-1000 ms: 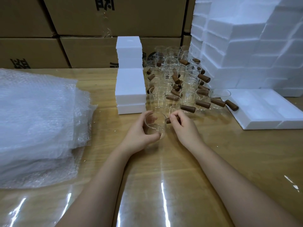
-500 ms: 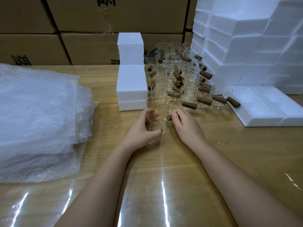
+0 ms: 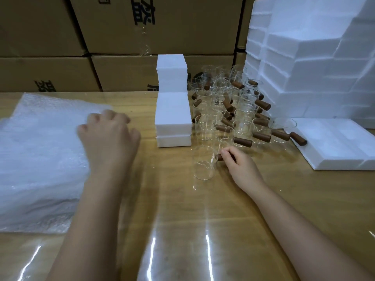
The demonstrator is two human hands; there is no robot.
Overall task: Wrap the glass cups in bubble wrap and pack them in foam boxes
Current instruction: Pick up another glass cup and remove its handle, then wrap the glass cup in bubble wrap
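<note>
Left hand: the left hand (image 3: 108,134) is out over the near right edge of the bubble wrap pile (image 3: 36,159), knuckles up and fingers curled under. It's pretty blurry and the fingertips are hidden, so honestly I can't tell if it has a sheet or is just touching the top.

Right hand: the right hand (image 3: 241,165) pinches the brown wooden handle (image 3: 219,157) of one glass cup between thumb and fingers, with the heel of the hand low by the bench (image 3: 203,230).

Cup in play: the glass cup (image 3: 204,163) sits upright on the bench, just in front of the rest of the cups and a little apart from them, handle sticking out to the right into that pinch.

Other cups: a whole crowd of cups (image 3: 233,110) with the same wooden handles is packed together further back, between the small foam stacks and the big foam wall.

Foam: two small stacks of foam slabs (image 3: 173,118) stand one behind the other, just left of the cups. A tall wall of foam boxes (image 3: 314,67) fills the right side, and one flat foam tray (image 3: 334,145) lies on the bench in front of it, with a cup handle touching its near left edge.

Background: cardboard cartons (image 3: 142,27) with printed characters are stacked behind the bench.
</note>
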